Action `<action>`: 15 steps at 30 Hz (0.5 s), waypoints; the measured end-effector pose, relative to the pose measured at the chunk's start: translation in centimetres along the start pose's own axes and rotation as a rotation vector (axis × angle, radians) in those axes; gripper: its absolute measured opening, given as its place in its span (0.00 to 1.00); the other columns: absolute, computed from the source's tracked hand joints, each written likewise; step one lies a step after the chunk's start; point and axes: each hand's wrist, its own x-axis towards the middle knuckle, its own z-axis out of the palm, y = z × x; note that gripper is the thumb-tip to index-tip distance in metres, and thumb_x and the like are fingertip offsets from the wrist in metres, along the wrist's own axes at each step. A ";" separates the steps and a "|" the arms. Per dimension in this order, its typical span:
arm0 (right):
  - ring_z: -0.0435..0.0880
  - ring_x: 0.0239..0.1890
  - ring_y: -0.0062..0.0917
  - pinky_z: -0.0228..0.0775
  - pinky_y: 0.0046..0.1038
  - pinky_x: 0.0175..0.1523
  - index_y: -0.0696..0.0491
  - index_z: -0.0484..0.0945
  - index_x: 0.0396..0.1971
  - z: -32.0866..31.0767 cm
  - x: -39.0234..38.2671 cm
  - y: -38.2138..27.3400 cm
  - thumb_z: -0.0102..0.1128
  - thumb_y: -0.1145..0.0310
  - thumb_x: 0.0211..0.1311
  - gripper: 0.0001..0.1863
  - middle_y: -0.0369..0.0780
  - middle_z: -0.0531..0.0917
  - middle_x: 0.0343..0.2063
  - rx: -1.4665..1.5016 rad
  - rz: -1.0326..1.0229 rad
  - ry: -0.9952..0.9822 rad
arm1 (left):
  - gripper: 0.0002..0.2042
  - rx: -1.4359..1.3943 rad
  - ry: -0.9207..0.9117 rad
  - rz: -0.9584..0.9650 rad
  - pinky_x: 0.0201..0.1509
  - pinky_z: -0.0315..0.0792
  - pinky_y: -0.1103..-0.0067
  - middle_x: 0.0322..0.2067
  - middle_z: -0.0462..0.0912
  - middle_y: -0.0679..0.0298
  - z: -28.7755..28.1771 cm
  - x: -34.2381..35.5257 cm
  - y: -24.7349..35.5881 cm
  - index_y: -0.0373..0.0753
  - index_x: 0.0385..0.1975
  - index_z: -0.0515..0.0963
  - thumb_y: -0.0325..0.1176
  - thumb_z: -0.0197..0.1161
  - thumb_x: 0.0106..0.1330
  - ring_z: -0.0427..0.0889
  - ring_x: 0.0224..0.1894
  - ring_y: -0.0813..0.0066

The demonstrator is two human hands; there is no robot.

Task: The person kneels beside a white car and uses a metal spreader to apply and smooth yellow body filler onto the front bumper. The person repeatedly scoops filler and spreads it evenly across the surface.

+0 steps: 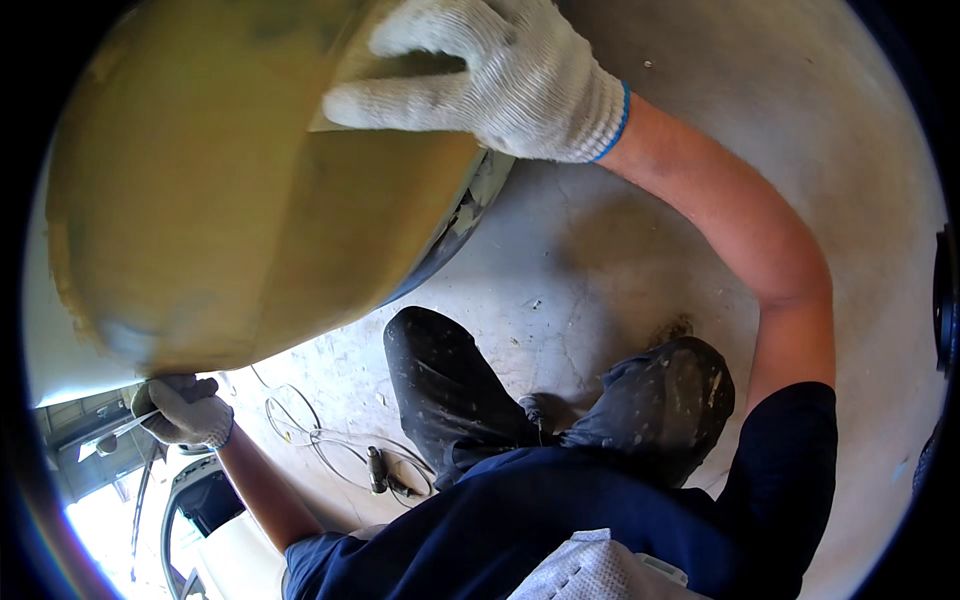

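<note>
A big curved body panel (190, 190) with a yellowish-brown coat fills the upper left. My right hand (515, 75), in a white knit glove with a blue cuff, is at its right side. Its fingers are spread over a thin flat yellowish sheet (345, 90) against the panel; whether this is a spreader is unclear. A visible line runs down the coat from the sheet's corner. Below the panel's lower left edge, my gloved left hand (190, 412) is closed, with a thin pale strip (128, 425) sticking out beside it. What it grips is mostly hidden.
Thin hose or cable (315, 435) loops across the pale concrete floor (570, 260), with a dark fitting (376, 470) lying by it. My bent knees (430, 370) are below the panel. A light-coloured vehicle (225, 535) stands at the lower left.
</note>
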 end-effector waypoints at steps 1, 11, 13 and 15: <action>0.74 0.47 0.25 0.74 0.30 0.54 0.19 0.86 0.53 0.3 -0.5 -0.3 0.69 0.60 0.59 0.23 0.26 0.75 0.43 0.001 0.002 0.000 | 0.13 0.008 0.003 0.014 0.10 0.62 0.83 0.15 0.76 0.61 0.1 -0.1 0.3 0.35 0.27 0.72 0.35 0.57 0.74 0.69 0.08 0.79; 0.72 0.49 0.27 0.75 0.33 0.54 0.24 0.87 0.45 -2.9 -7.2 -3.0 0.66 0.62 0.55 0.18 0.30 0.69 0.42 0.083 0.027 -0.297 | 0.12 -0.070 -0.029 -0.055 0.08 0.60 0.86 0.16 0.76 0.60 -0.5 -0.5 -1.2 0.36 0.29 0.72 0.36 0.58 0.75 0.67 0.07 0.82; 0.75 0.46 0.27 0.75 0.32 0.52 0.30 0.87 0.45 -4.7 -7.3 -3.2 0.66 0.63 0.56 0.16 0.29 0.73 0.39 0.101 0.053 -0.372 | 0.12 -0.057 -0.041 -0.065 0.08 0.59 0.86 0.16 0.76 0.61 -0.3 -0.5 -0.6 0.36 0.29 0.73 0.35 0.59 0.74 0.67 0.08 0.82; 0.77 0.44 0.26 0.76 0.32 0.51 0.33 0.87 0.45 -7.0 -7.4 -2.8 0.66 0.65 0.56 0.16 0.29 0.75 0.38 0.102 0.069 -0.519 | 0.12 -0.055 -0.031 -0.057 0.08 0.57 0.86 0.16 0.76 0.62 -0.4 -0.3 -0.5 0.36 0.29 0.73 0.35 0.60 0.74 0.67 0.09 0.83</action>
